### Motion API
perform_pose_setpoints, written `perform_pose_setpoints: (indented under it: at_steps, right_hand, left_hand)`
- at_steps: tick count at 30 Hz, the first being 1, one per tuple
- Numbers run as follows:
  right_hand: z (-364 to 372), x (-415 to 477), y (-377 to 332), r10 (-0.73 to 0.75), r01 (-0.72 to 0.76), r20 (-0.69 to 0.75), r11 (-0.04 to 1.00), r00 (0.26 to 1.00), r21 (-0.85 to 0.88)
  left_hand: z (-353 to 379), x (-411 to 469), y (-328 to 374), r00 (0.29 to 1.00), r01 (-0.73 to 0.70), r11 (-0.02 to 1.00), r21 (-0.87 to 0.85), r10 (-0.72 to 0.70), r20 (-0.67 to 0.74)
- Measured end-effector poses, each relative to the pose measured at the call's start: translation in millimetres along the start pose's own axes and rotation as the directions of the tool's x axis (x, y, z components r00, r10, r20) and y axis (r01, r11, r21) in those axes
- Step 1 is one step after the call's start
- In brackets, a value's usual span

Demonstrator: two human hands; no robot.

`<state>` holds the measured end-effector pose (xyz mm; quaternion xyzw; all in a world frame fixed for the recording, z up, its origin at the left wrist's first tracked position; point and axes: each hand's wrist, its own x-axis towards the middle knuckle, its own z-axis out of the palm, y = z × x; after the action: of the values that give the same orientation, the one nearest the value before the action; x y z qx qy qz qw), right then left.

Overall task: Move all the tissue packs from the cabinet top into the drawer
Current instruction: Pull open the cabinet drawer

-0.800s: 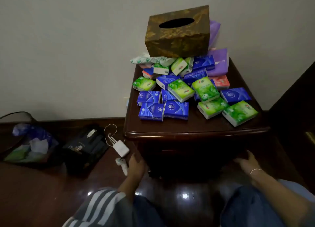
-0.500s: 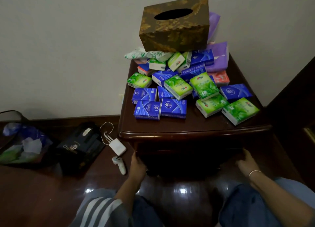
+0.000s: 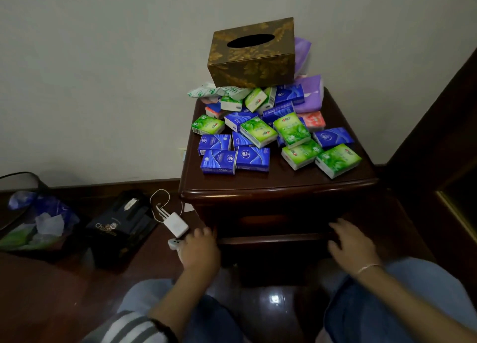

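Several small tissue packs, blue [image 3: 253,159] and green [image 3: 338,160] with a pink one [image 3: 313,120], lie in a loose heap on the dark wooden cabinet top [image 3: 278,185]. The drawer [image 3: 271,222] sits below the top, its front in shadow. My left hand [image 3: 201,250] is at the drawer's left end, fingers curled round its corner. At the drawer's right end my right hand [image 3: 352,242] touches the front with spread fingers. Neither hand holds a pack.
A brown patterned tissue box [image 3: 253,56] rests on the heap at the back by the wall, with purple packaging [image 3: 309,95] beside it. On the floor to the left are a white charger [image 3: 175,225], a black box [image 3: 121,224] and a bin [image 3: 31,221]. My knees flank the cabinet.
Both hands stay at the drawer's two ends, a little higher on its front. My view has shifted slightly and a lighter ledge of the drawer front now shows.
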<state>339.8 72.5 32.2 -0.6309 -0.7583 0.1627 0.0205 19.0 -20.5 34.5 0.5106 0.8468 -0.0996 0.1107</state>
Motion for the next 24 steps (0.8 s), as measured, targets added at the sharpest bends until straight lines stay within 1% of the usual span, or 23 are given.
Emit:
perform_pose_setpoints:
  at_steps: [1,2,3,4,5,7,8,9,11,12,13,15,17,21,24]
  right_hand:
    - [7,-3,-12,-0.062,0.063,0.024,0.996,0.998,-0.063]
    - [15,-5,-20,-0.100,0.106,0.063,0.989,0.993,-0.101]
    - [21,-6,-24,-0.117,0.130,0.111,0.984,0.987,-0.118]
    - [26,-8,-25,-0.112,0.130,0.158,0.985,0.981,-0.111]
    - [30,-11,-24,-0.092,0.111,0.196,0.990,0.976,-0.085]
    - [35,-21,-20,-0.066,0.080,0.222,0.995,0.973,-0.052]
    - [34,-25,-19,-0.064,0.079,0.224,0.995,0.973,-0.062]
    - [31,-28,-18,-0.067,0.086,0.234,0.994,0.970,-0.072]
    - [21,-32,-16,-0.102,0.126,0.270,0.989,0.958,-0.073]
    - [16,-34,-14,-0.121,0.137,0.283,0.990,0.951,-0.040]
    - [10,-38,-11,-0.128,0.126,0.295,0.992,0.947,0.024]
    - [3,-48,-2,-0.110,0.050,0.326,0.981,0.939,0.188]
    - [-1,-61,6,-0.086,-0.035,0.397,0.957,0.914,0.288]
    - [-2,-76,16,-0.048,-0.176,0.539,0.918,0.841,0.356]
    - [-4,-79,17,-0.032,-0.221,0.578,0.906,0.815,0.360]
  left_hand:
    - [4,-5,14,0.992,-0.088,0.996,0.004,0.088,-0.085]
    - [10,-8,26,0.976,-0.188,0.982,-0.015,0.185,-0.116]
    - [16,-12,36,0.962,-0.257,0.966,-0.038,0.252,-0.101]
    - [22,-16,43,0.960,-0.275,0.960,-0.062,0.270,-0.072]
    - [27,-18,47,0.966,-0.256,0.962,-0.095,0.251,-0.054]
    - [36,-23,50,0.980,-0.197,0.962,-0.187,0.184,-0.080]
    - [37,-26,50,0.979,-0.192,0.959,-0.210,0.173,-0.107]
    - [37,-28,49,0.976,-0.204,0.954,-0.222,0.181,-0.118]
    - [34,-31,43,0.966,-0.257,0.928,-0.271,0.240,-0.093]
    - [30,-34,37,0.960,-0.278,0.903,-0.328,0.275,-0.056]
    - [28,-38,31,0.957,-0.264,0.869,-0.417,0.292,0.001]
    - [28,-47,18,0.952,-0.186,0.809,-0.557,0.288,0.101]
    - [32,-56,9,0.944,-0.134,0.801,-0.583,0.282,0.170]
    - [43,-72,-4,0.896,0.002,0.745,-0.667,0.295,0.333]
    - [45,-76,-6,0.873,0.062,0.728,-0.683,0.292,0.390]
